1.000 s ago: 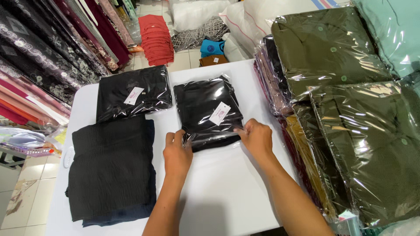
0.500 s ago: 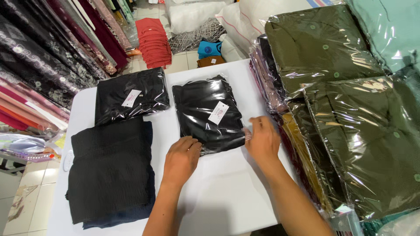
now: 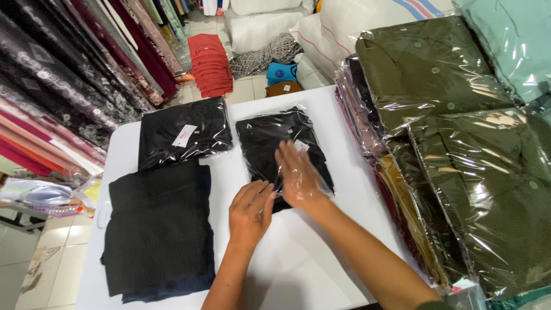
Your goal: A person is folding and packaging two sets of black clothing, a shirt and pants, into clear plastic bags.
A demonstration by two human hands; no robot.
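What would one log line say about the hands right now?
left hand: flat at edge of bagged black garment | right hand: flat on top of it | surface: white table

White table [image 3: 344,115], pale tiled floor [image 3: 252,89], fabric rolls [image 3: 69,86] alongside
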